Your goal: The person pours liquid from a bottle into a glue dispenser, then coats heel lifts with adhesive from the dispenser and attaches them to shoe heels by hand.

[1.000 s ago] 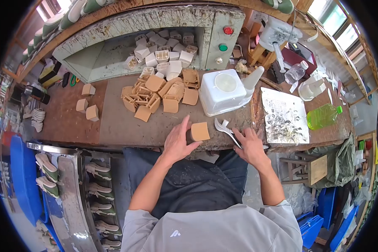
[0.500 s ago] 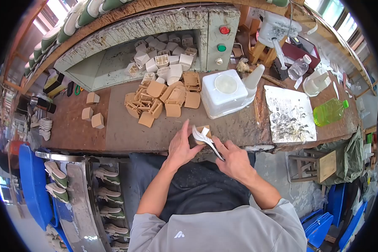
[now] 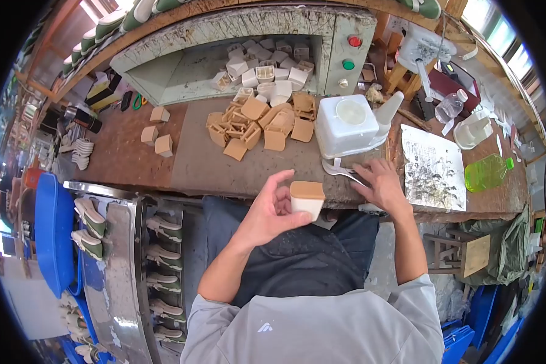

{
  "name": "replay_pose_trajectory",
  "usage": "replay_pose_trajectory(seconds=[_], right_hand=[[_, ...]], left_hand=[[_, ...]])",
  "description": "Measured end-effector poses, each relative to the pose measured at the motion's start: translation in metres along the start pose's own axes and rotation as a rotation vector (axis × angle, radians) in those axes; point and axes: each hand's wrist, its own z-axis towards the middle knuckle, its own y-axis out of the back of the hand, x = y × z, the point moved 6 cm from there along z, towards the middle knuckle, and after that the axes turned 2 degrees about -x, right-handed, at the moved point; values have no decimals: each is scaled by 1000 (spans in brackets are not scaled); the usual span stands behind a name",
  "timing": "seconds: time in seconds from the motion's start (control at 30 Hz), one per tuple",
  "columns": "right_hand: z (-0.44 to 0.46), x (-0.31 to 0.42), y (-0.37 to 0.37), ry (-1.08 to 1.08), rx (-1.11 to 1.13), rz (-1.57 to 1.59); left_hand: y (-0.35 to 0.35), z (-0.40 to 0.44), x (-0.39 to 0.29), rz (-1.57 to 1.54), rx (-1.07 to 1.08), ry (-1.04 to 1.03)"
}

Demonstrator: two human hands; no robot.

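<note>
My left hand (image 3: 266,212) is closed around a heel block (image 3: 306,208), cream-coloured with a tan piece on its top face, held over my lap at the bench's front edge. Fingers apart, my right hand (image 3: 382,189) rests on the bench beside a white spoon-shaped tool (image 3: 335,168). The tool lies in front of a white plastic container (image 3: 344,136), its handle end close to my thumb; whether they touch I cannot tell. Behind my left hand is a pile of tan heel pieces (image 3: 273,138).
White heel blocks (image 3: 265,74) fill part of a grey machine's opening, beside red and green buttons (image 3: 348,64). Three tan-topped blocks (image 3: 163,145) sit at left. A stained white sheet (image 3: 434,167) and a bottle of green liquid (image 3: 488,173) lie at right. Shoes (image 3: 164,227) hang on a rack.
My right hand has moved right, away from the heel block, and the white tool now lies on the bench. My left hand has lifted and turned the block. The view has shifted slightly.
</note>
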Motion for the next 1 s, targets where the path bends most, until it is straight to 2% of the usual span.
replay_pose_trajectory(seconds=[0.03,0.13,0.2,0.23,0.33,0.37,0.5,0.63,0.83,1.0], right_hand=[[1,8,5,-101,-19,31],[-12,58,-10,-385,154,1835],[-11,99,13,-374,207,1874],[-10,106,18,-417,118,1945],[-13,108,33,-200,-74,1479],[-15,111,35,-200,-102,1453],[-7,118,69,50,-220,1182],[-3,129,88,244,-230,1026],[-2,137,93,259,-365,1157],[-5,142,93,252,-383,1165]], left_hand=[[-6,-6,-12,131,5,-101],[-23,-22,-33,496,70,-380],[-31,-26,-41,704,138,-573],[-30,-28,-40,668,103,-624],[-30,-41,-47,483,37,-538],[-30,-45,-47,570,34,-569],[-46,-64,-71,907,-13,-887],[-58,-75,-82,937,25,-988],[-63,-84,-90,939,40,-1060],[-63,-86,-91,886,43,-1098]])
